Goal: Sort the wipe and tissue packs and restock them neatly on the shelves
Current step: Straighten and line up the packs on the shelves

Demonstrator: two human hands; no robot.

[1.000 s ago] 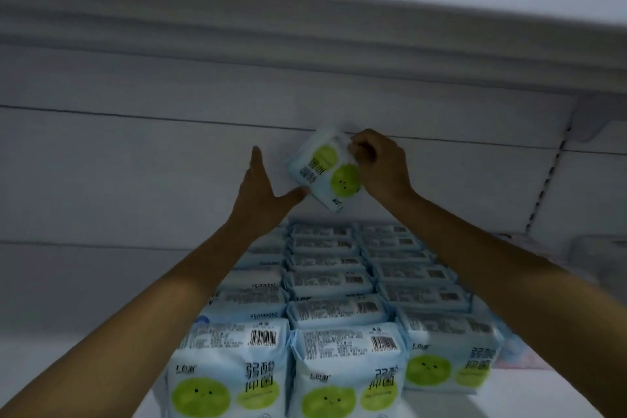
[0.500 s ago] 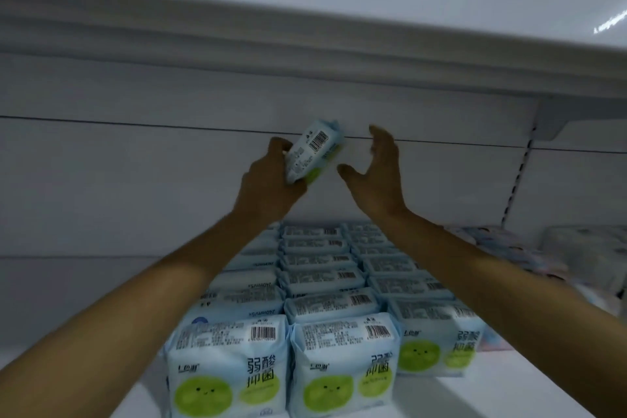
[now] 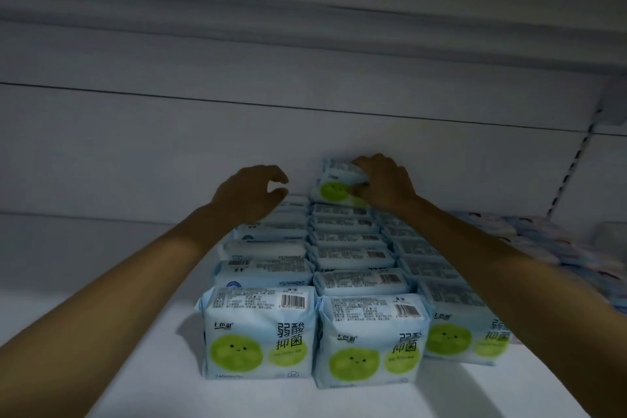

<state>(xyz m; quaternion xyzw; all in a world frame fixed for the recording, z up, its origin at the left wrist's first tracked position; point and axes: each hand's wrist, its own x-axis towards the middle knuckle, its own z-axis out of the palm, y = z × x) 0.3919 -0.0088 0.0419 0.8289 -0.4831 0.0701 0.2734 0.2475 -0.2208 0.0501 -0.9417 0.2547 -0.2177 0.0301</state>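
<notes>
White shelf (image 3: 152,349): rows of pale blue plastic wipe packs (image 3: 353,258) below hands. Placing step: right hand (image 3: 386,185) grips one green-spotted pack (image 3: 334,185) at back, left hand (image 3: 247,193) loosely curled, empty. Next, probably: seat flat, let go.

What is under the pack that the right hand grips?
The back end of the middle row of packs lies below the pack in the right hand; whether they touch is hidden.
</notes>
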